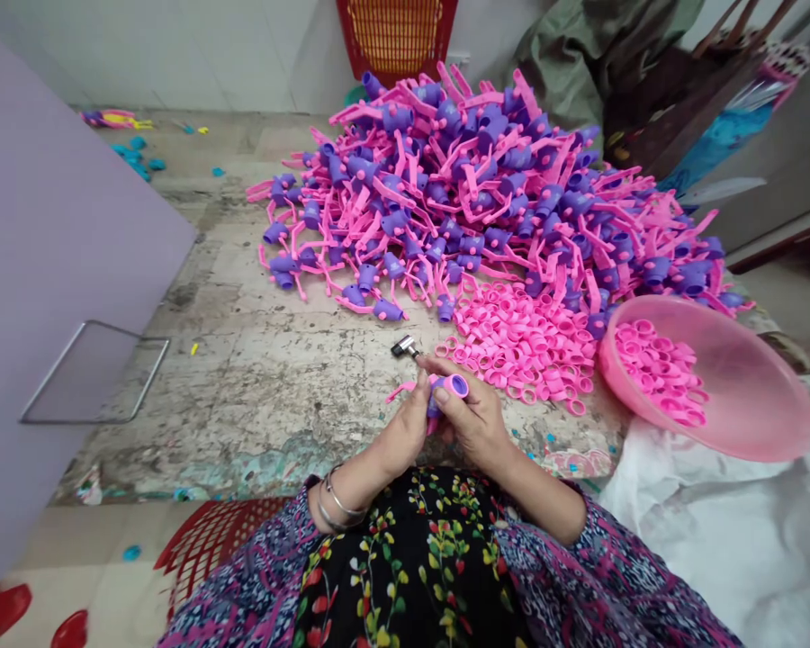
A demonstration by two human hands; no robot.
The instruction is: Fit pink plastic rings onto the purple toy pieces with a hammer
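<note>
Both hands meet low in the middle of the head view, around a purple plastic part [436,402] with pink arms. A pink ring [457,385] sits around its open end, which faces up and right. My left hand [407,430] is closed on the part's left side. From the right, my right hand [478,416] grips it, thumb beside the ring. Just beyond the fingers is a small tool with a black and silver head [403,346]; whether the right fingers hold its handle I cannot tell. Loose pink rings [523,346] lie in a pile close by.
A large heap of purple and pink parts [445,189] covers the table's back. At right, a pink bowl [749,405] holds more rings, above a white sack [722,531]. A lilac panel [60,234] with a wire loop [81,421] stands left. A red basket [398,40] is behind.
</note>
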